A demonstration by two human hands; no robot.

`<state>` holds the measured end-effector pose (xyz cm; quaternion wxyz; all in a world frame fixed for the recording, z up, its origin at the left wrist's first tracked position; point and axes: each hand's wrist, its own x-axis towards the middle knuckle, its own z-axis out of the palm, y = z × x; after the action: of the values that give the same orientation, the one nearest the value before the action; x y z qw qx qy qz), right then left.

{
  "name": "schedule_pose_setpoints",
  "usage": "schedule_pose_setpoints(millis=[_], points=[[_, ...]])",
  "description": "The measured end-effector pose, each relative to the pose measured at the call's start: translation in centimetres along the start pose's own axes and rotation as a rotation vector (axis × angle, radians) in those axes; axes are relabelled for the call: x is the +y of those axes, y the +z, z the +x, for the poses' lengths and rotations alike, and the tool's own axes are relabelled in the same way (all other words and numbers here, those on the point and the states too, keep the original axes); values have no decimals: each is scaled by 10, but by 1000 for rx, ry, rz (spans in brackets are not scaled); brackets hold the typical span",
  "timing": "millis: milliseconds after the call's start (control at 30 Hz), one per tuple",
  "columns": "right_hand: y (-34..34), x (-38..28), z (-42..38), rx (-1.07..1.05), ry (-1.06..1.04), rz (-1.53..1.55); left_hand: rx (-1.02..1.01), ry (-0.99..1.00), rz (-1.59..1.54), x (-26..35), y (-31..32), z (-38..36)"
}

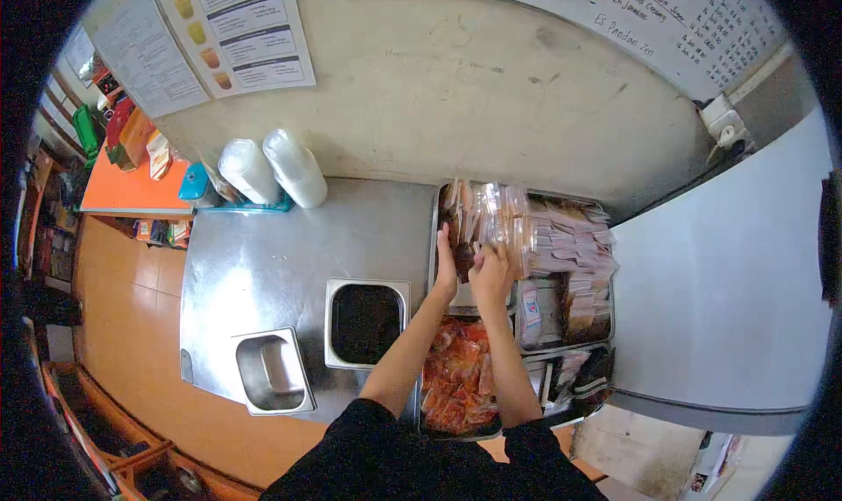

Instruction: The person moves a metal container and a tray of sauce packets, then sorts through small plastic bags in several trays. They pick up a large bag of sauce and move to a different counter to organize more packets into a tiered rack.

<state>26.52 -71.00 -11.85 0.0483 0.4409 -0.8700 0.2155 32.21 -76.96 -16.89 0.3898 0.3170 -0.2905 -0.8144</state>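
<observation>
My left hand (pixel 445 260) reaches to the left side of a metal tray (pixel 433 229) at the wall. Its fingers are stretched out along dark-filled packets standing on edge. Just to its right, my right hand (pixel 491 273) is closed, with the pale edge of a small plastic packet (pixel 476 248) showing at its fingertips. Rows of clear plastic packets (pixel 493 212) stand in the tray beyond both hands. Below my wrists, another tray holds red-orange packets (pixel 456 374). What lies under my right palm is hidden.
More packets (pixel 570 242) fill the tray to the right. A metal pan with dark contents (pixel 367 324) and a bare metal pan (pixel 272 371) sit on the steel table (pixel 254 273). Stacked plastic cups (pixel 296 168) stand by the wall. A white panel (pixel 719 282) bounds the right side.
</observation>
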Motion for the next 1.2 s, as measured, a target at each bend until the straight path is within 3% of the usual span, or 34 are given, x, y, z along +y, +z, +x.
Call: schedule_pose_setpoints(millis=[33,167,233,367,433,633,767,833,867,967,1067,1200], points=[[-4,0,-4,-63,73,105,7,-4,-3,-3,-3,0],[-9,3,-7,-16,13,60,-62,-10,75,-9,-2,7],[-16,-5,-2,-181,293,99,-78,-27,105,-8,-2,8],[-13,-1,2,-202,225,34,-116,-52,169,-2,-4,9],[3,8,-1,-9,111,15,-108,-33,171,-1,-5,10],[-10,6,-7,190,-55,-1,-70,-45,216,-1,-4,3],[-27,2,-2,195,-37,37,-60,42,315,-20,-13,1],[-46,-10,4,97,47,179,-50,90,363,-29,-17,0],[-48,-9,10,101,-44,245,-46,113,387,-33,-19,-2],[-68,-43,30,41,11,347,-43,171,501,-35,-16,-6],[-22,-37,48,39,-30,348,-69,300,763,-47,-11,2],[23,-35,55,9,7,288,-39,379,696,-77,-16,16]])
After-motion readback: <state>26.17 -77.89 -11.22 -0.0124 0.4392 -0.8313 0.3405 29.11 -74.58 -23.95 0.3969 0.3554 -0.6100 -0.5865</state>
